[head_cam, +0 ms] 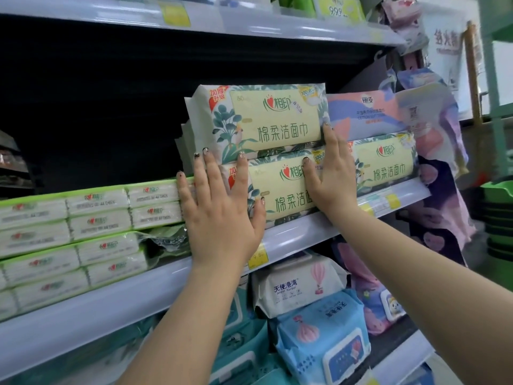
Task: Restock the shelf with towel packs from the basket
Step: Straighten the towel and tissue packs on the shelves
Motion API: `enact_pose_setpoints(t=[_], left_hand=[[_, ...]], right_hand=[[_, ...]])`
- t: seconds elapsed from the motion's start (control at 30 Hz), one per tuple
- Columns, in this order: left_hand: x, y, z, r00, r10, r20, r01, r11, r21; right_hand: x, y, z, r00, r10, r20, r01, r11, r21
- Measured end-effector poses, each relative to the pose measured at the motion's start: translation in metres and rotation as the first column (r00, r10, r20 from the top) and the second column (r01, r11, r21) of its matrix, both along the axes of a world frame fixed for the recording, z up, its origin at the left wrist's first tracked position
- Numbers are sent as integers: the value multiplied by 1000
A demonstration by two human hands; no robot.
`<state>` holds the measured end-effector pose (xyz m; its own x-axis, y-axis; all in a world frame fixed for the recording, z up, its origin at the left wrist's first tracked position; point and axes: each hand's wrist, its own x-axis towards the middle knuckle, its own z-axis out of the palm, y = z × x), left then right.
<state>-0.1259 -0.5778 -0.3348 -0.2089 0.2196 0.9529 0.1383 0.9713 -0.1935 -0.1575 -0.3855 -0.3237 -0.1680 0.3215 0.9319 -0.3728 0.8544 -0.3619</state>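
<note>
Hands flat against stacked towel packs on a shop shelf [291, 232], seen from the person's own head. The left hand [222, 218] has its fingers [204, 173] spread straight, palm pressing the left end of the lower towel pack [280, 187], covering its left corner and part of the print. The right hand [330, 179] also lies with fingers spread, touching the right end of that pack, one fingertip reaching up to the right edge of the upper towel pack [266, 120] stacked on it. A third matching pack [385, 162] sits just right of the lower one, with a pink and blue pack [366, 112] lying on top of it. Left of the hands, green-edged tissue bundles [83, 232] are stacked on the same shelf, cut off at the left edge. The far back of the shelf is dark and nothing there can be made out. Below, white and blue wipe packs [305, 315] are partly hidden by the forearms. Yellow price tags [258, 257] on the shelf rail are too blurred to read. Green baskets [497, 218] stand stacked at the far right, cut off by the frame
</note>
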Motion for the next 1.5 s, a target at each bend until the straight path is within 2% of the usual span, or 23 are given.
enact_pose_setpoints(t=[1.5], left_hand=[[4,-2,-3,1000,-3,20,2,1000,11]], right_hand=[[-2,0,-2,1000,-4,-9,4,1000,-2]])
